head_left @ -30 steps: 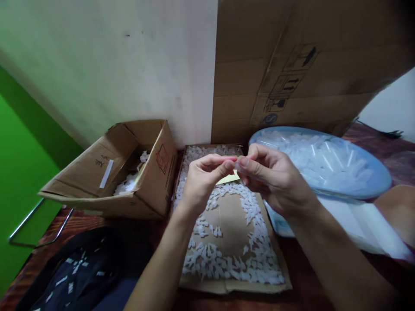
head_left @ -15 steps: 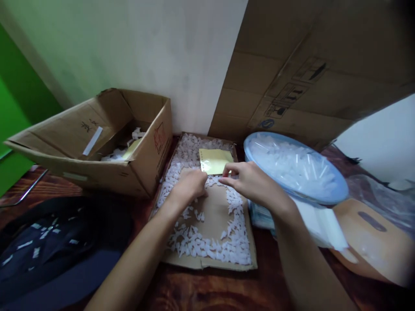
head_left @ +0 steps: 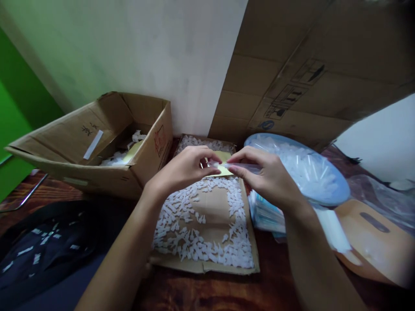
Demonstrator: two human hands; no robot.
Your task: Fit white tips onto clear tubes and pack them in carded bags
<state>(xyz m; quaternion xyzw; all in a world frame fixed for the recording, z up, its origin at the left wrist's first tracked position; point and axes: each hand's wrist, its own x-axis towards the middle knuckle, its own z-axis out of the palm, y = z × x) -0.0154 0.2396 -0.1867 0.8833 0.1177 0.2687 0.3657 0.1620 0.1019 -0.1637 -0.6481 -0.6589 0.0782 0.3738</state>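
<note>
My left hand (head_left: 191, 167) and my right hand (head_left: 262, 170) meet fingertip to fingertip over the far half of a cardboard sheet (head_left: 214, 211). Between the left thumb and fingers is a small white plastic piece (head_left: 212, 164), partly hidden. My right hand pinches a clear, slender plastic piece (head_left: 246, 167) that runs back into the palm. Below both hands lies a yellow paper slip (head_left: 223, 156), half covered by them. Many small white pointed plastic pieces (head_left: 194, 242) are spread over the sheet around a bare brown patch.
An open cardboard box (head_left: 142, 168) with white scraps stands at left. A dark hat (head_left: 48, 246) holding small white bits lies in front of it. To the right are a blue basin (head_left: 343, 190) of clear plastic pieces, a stack of plastic packets (head_left: 266, 214) and an orange container (head_left: 382, 246).
Both hands have risen off the sheet and come together. The left hand, earlier low among the white pieces, now pinches one against what the right hand holds.
</note>
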